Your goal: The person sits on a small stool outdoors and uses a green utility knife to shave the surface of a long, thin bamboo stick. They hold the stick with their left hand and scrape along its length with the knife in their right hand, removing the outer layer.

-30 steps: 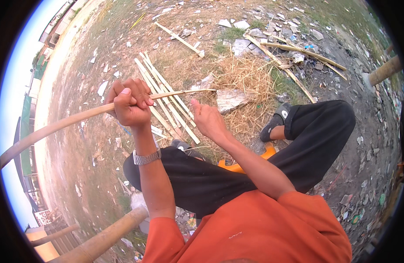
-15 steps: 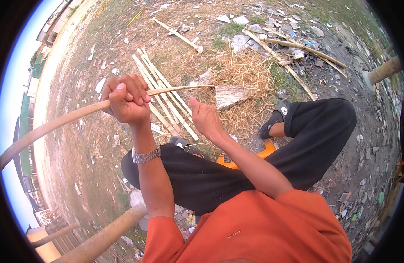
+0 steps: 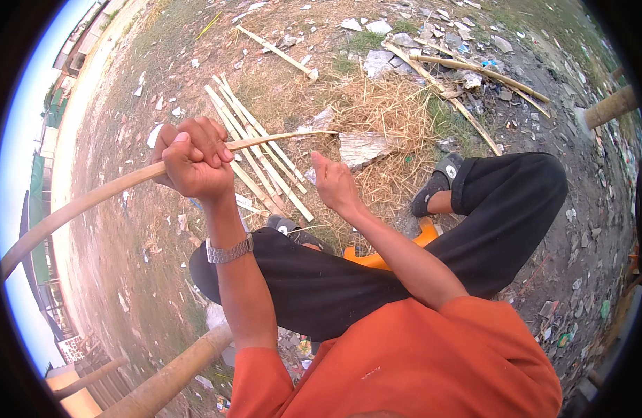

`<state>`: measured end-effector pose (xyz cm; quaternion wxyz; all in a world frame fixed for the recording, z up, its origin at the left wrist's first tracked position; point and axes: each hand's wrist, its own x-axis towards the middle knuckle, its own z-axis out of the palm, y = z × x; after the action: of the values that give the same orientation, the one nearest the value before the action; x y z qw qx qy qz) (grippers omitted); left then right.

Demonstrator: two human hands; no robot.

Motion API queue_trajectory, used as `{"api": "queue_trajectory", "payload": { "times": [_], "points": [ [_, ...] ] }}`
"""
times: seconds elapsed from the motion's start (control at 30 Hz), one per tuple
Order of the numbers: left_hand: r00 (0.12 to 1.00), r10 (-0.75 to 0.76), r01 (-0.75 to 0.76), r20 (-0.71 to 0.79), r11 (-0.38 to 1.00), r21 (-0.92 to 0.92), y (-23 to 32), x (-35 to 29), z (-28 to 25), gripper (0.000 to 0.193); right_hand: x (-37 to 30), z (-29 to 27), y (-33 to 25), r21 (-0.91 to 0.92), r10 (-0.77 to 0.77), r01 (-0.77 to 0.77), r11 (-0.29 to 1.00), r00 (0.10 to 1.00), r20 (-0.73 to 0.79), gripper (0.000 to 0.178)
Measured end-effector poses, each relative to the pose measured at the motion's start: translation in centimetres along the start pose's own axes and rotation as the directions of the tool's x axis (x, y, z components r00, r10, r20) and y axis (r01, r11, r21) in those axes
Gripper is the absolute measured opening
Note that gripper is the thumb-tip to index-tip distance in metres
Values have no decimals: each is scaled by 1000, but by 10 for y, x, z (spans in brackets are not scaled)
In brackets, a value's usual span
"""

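Observation:
My left hand (image 3: 194,155), raised at the left with a metal-band watch on the wrist, is closed round a long, pale bamboo strip (image 3: 98,197). One end of the strip runs out to the left edge of the view. Its thin, tapering end reaches past my fist to the right. Just below that tip, my right hand (image 3: 337,185) is closed, with the thumb on top. Whatever the right fingers hold, if anything, is hidden by the hand. A small gap shows between the right hand and the strip.
Several split bamboo strips (image 3: 254,139) lie on the ground ahead. A flat weathered block (image 3: 362,149) sits by dry straw (image 3: 387,104). More bamboo pieces (image 3: 481,72) lie among rubble at the far right. An orange plastic object (image 3: 369,259) is between my legs; a thick bamboo pole (image 3: 171,369) stands lower left.
My right hand has shifted slightly to the right beneath the strip's tip. The left hand keeps its grip, and the strip has barely moved.

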<state>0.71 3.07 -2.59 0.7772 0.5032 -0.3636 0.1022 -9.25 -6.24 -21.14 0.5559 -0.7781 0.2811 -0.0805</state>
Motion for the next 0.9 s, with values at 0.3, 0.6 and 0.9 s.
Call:
{"api": "queue_trajectory", "payload": {
  "times": [0.3, 0.6, 0.9],
  "points": [
    [1000, -7, 8, 15, 1000, -10, -5, 0, 2, 23, 26, 5, 12, -34, 21, -22, 999, 1000, -4, 76],
    [999, 29, -30, -45, 999, -24, -5, 5, 2, 26, 53, 1, 69, -288, 313, -308, 906, 949, -29, 75],
    [993, 98, -98, -60, 995, -4, -17, 10, 24, 60, 28, -32, -26, 173, 7, 12, 985, 994, -107, 66]
  ]
}}
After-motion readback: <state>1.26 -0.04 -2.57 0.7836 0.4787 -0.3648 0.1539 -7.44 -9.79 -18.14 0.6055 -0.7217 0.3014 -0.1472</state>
